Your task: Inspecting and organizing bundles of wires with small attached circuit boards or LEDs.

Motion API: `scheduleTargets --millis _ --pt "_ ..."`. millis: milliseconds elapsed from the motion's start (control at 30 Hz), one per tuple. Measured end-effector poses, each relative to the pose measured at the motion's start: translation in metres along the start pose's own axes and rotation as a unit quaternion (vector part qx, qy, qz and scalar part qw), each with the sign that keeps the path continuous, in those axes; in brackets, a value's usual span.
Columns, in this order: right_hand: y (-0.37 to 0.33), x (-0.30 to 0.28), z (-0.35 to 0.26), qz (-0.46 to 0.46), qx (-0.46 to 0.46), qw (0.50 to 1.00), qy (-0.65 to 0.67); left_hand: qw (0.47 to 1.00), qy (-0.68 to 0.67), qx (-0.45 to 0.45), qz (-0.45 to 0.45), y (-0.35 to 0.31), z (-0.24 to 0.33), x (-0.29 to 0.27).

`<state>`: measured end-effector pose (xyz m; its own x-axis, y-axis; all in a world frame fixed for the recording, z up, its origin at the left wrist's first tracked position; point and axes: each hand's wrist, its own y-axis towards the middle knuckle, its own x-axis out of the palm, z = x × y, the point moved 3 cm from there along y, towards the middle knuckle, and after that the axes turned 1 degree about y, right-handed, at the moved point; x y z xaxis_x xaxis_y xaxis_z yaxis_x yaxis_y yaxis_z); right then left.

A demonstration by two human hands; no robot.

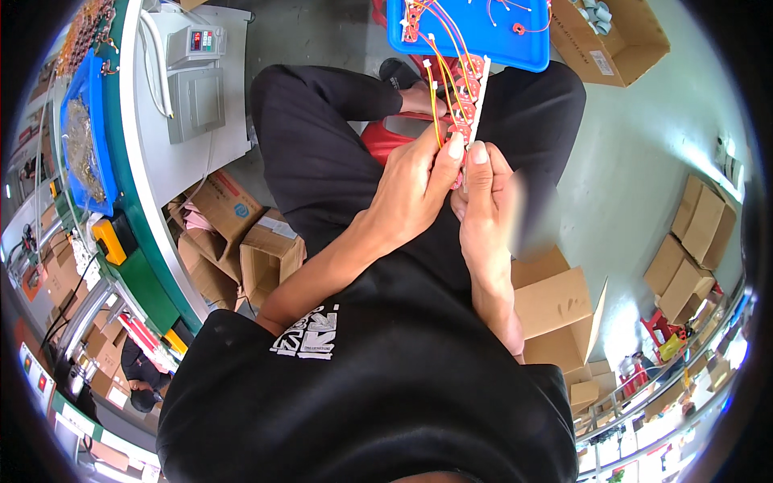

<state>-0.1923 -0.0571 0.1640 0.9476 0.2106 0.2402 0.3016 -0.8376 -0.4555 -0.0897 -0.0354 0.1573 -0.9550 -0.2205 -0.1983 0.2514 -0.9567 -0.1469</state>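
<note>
Between both hands, above my lap, is a strip of small red circuit boards (460, 111) with a pale edge strip along its right side. Red and yellow wires (442, 71) with small white plugs hang off the boards. My left hand (419, 179) pinches the strip's near end, thumb on top. Close beside it, my right hand (483, 189) grips the same end, its thumb next to the pale edge. The fingers beneath the strip are mostly hidden. Past the strip's far end is a blue tray (515, 50) with more red boards and wires in it.
A green-edged workbench (133, 161) runs along the left, holding a blue tray (98, 197) of small parts. A grey box with a display (197, 42) stands beside it. Open cardboard boxes (555, 302) lie on the floor at both sides. Another person (143, 370) is at lower left.
</note>
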Motion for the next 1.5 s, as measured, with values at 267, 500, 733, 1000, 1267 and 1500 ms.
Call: scheduleTargets --millis 267,500,733,1000,1267,1500 --pt "-0.001 -0.001 -0.007 -0.022 0.024 0.999 0.043 1.000 -0.001 0.012 -0.025 0.002 0.006 -0.002" --pt "-0.015 0.010 -0.022 -0.015 -0.069 0.997 -0.039 0.953 -0.265 -0.133 -0.065 -0.002 0.014 -0.008" --pt "-0.016 -0.001 -0.034 -0.009 -0.294 0.947 -0.132 0.639 -0.643 -0.311 -0.286 0.002 0.022 -0.009" --pt "-0.008 -0.004 -0.045 0.060 -0.393 0.880 -0.262 0.526 -0.700 -0.337 -0.348 -0.010 0.032 -0.015" --pt "-0.004 -0.003 -0.042 0.069 -0.406 0.876 -0.251 0.494 -0.715 -0.347 -0.352 -0.009 0.028 -0.016" --pt "-0.003 0.004 -0.065 0.041 -0.410 0.852 -0.323 0.569 -0.669 -0.362 -0.313 0.004 0.035 -0.019"
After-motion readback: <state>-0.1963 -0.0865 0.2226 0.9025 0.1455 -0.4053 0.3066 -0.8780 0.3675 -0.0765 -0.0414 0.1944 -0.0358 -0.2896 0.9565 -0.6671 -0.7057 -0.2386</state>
